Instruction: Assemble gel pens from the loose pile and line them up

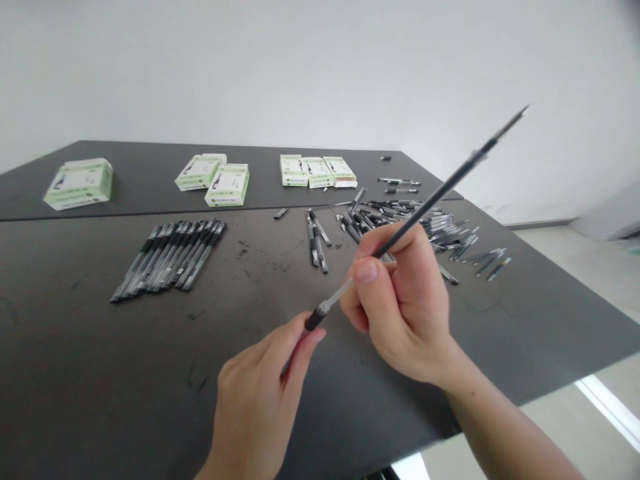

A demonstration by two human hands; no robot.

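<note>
My left hand (265, 387) is closed around a pen barrel (315, 319), with only its dark grip end showing past the fingers. My right hand (400, 300) pinches a long pen refill (440, 190) between thumb and fingers. The refill's metal tip points up and to the right. Its clear tail meets the barrel's open end; how far inside it reaches, I cannot tell. Behind my right hand lies a heap of loose pen parts (383, 212). Several refills (493, 257) are scattered at the heap's right side.
On the dark table (125, 373), a row of pens (173, 257) lies to the left. A few pen pieces (316, 240) rest near the middle. Green and white boxes stand farther back: one box (80, 183) at left, a pair (227, 185), and a group (306, 172).
</note>
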